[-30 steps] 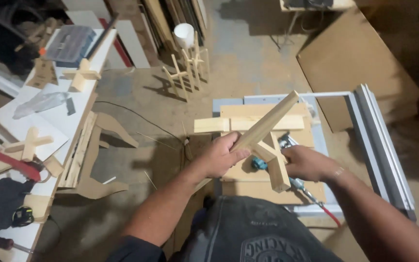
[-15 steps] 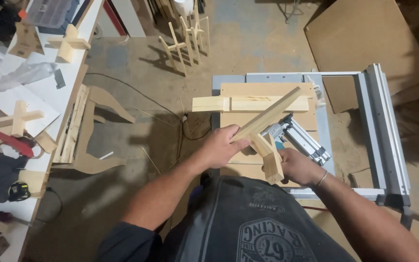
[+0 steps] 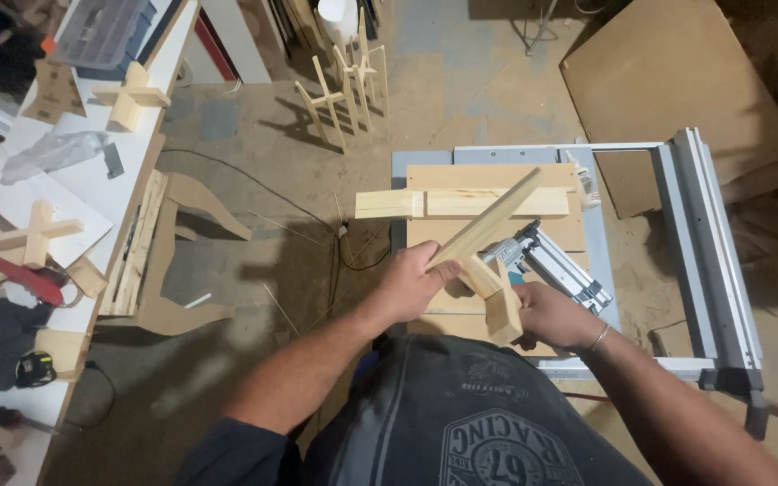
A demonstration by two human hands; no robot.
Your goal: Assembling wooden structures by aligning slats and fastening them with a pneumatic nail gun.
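Wooden cross [image 3: 488, 261] stays gripped by left hand [image 3: 407, 286]; right hand [image 3: 547, 315] (fingers hidden) has shifted to its lower end.

A grey saw table [image 3: 598, 236] with a rail frame at its right side carries a flat plywood sheet [image 3: 488, 180], and across that sheet's far part lie two short pale wood blocks [image 3: 461, 202] set end to end, with a small glue bottle [image 3: 585, 184] just beside them. At the left a white workbench [image 3: 83, 193] holds two wooden crosses [image 3: 132, 94] (one near, one farther), a crumpled plastic bag [image 3: 51, 153], a grey parts case [image 3: 101, 31] and a tape measure [image 3: 36, 369]
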